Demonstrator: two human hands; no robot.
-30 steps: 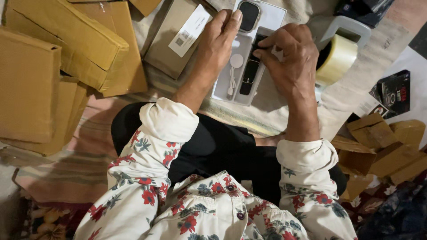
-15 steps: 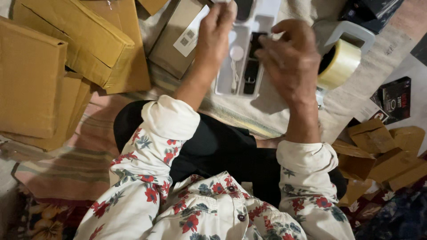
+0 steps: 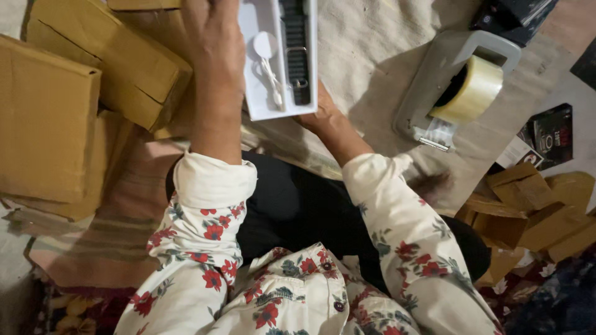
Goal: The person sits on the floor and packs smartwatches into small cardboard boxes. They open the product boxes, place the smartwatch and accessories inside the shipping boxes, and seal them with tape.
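Note:
A white tray [image 3: 261, 93] lies lifted near the top of the view, holding a black strap [image 3: 297, 49] and a white round charger with its cable [image 3: 268, 59]. My left hand [image 3: 214, 43] grips the tray's left edge, the back of the hand facing the camera. My right hand [image 3: 320, 115] supports the tray from underneath at its lower right corner; most of that hand is hidden by the tray. Both arms wear white sleeves with red flowers.
Brown cardboard boxes [image 3: 56, 105] are stacked on the left. A grey tape dispenser with a clear tape roll [image 3: 462, 93] lies on the cloth at the right. Small folded cardboard boxes [image 3: 534, 205] and a black printed box [image 3: 549, 139] sit at the far right.
The white tray has been lifted and brought nearer the camera. My right hand went from on top of the tray to beneath it, while my left hand shifted to the tray's left edge.

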